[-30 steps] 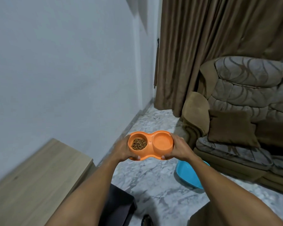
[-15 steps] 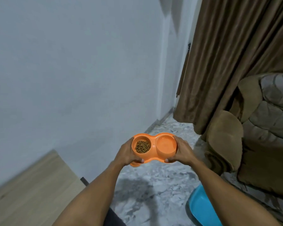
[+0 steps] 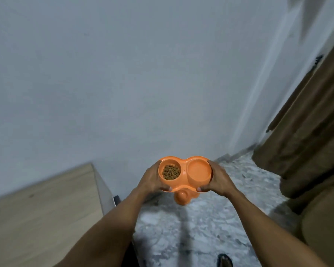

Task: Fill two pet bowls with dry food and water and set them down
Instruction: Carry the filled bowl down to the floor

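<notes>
The orange double bowl (image 3: 184, 171) was held in the air by both hands, level, with nothing under it but the grey marbled floor (image 3: 210, 218) below. The left hand (image 3: 149, 180) had its grip clamped on the bowl's left end and the right hand (image 3: 219, 180) on its right end, each thumb lying on the near rim. Brown dry food (image 3: 171, 172) filled the bottom of the left well; the right well looked smooth and orange, and whether it held water could not be told. Just under the bowl's near edge showed an orange shape (image 3: 180, 197), too blurred to name. Behind the bowl stood a plain white wall (image 3: 123, 74), to its left a wooden surface (image 3: 46, 218), and to its right a brown curtain (image 3: 307, 132).
</notes>
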